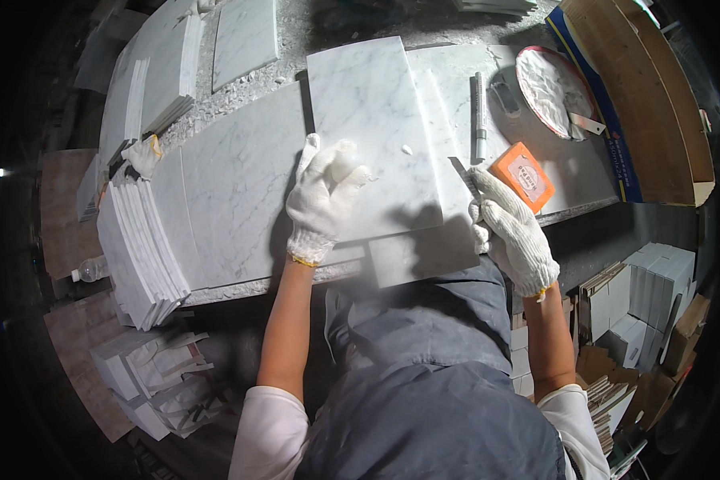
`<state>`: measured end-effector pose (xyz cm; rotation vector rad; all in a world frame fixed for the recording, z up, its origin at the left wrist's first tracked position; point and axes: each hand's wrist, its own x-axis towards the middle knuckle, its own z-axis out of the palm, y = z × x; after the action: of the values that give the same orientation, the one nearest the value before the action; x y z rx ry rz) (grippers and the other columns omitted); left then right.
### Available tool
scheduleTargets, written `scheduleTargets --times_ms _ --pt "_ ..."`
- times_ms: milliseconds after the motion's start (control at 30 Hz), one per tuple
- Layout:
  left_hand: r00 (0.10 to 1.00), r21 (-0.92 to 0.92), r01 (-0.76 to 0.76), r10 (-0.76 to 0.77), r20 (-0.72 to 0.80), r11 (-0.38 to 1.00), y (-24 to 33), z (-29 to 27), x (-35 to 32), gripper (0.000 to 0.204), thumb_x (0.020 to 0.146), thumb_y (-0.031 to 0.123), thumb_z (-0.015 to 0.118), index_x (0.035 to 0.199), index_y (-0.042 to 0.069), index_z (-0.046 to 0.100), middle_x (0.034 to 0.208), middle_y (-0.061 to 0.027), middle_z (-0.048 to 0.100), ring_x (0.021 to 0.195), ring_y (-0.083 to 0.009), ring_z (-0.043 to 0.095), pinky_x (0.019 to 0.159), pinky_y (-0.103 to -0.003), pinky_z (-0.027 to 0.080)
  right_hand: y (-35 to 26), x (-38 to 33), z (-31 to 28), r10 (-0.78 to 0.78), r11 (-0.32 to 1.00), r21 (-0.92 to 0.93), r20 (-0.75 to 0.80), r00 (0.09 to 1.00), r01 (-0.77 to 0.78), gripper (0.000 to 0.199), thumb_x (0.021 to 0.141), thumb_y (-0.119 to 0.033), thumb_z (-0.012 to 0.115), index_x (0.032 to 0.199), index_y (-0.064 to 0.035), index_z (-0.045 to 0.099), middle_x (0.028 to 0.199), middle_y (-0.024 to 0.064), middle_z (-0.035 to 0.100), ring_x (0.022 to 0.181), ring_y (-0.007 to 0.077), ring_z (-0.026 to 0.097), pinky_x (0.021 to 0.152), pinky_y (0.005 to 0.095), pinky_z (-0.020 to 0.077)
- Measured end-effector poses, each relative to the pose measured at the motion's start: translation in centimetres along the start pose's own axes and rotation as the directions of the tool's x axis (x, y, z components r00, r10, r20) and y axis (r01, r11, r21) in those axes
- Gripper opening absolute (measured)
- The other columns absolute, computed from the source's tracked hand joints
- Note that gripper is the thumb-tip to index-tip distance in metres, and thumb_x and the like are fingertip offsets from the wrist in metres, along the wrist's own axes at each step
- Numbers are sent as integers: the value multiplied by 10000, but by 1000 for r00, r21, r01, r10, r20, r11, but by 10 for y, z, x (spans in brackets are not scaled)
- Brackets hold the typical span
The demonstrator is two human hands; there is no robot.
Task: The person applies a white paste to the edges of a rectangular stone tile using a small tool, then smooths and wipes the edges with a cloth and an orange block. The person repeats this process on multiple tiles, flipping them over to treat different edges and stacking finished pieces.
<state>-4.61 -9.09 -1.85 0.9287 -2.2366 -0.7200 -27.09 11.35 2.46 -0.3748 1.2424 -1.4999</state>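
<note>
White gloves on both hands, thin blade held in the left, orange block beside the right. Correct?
One slip: the thin blade is in the right hand, not the left hand, as the head view shows. The white gloves on both hands and the orange block beside the right are as you said.

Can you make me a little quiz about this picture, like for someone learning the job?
1. Pick one: what colour is the small block near the marker?
A) green
B) orange
C) black

2. True or false: the marker lies to the left of the round tub.

3. Which grip holds a thin blade?

Key: 1. B; 2. True; 3. The right grip.
</note>
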Motion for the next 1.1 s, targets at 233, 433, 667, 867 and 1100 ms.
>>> scheduleTargets --times_ms 233,433,667,867,1100 --pt "924 -317 367 -381 20 874 5 -23 -36 504 935 293 795 1239 -82 653 1244 -215 723 1097 -229 710 952 -313 565 -5 7 10 -185 837 -538 -105 977 100 427 1012 -150 679 1421 -41 620 1064 40 699 769 81 594 711 245 510" --pt "810 -523 291 -497 -311 801 -13 -9 -47 425 985 177 728 1288 -83 583 1216 -173 702 1052 -211 703 942 -333 584 -10 24 29 -353 265 -920 186 917 289 414 949 -130 710 1361 -170 683 935 99 695 830 251 676 747 350 535" --pt "840 -535 220 -437 -321 816 -15 0 -49 432 984 151 729 1301 -101 579 1180 -192 712 1023 -216 717 928 -324 593 -13 39 43 -301 121 -967 178 937 223 317 959 -192 707 1276 -199 721 852 81 665 766 292 679 676 405 528" --pt "854 -447 200 -379 -357 872 -20 4 -50 423 989 136 718 1301 -108 569 1170 -191 716 1025 -212 717 922 -314 595 -12 48 44 -258 75 -966 220 941 247 326 1031 -220 522 1341 -248 620 966 176 669 814 362 700 679 447 549" --pt "799 -504 232 -459 -389 832 -18 6 -50 323 953 143 770 1187 -43 650 1205 -133 701 1065 -182 676 953 -325 549 -2 52 42 -307 -38 -965 257 917 258 331 986 -196 668 1313 -225 698 875 90 674 737 285 688 626 408 533"
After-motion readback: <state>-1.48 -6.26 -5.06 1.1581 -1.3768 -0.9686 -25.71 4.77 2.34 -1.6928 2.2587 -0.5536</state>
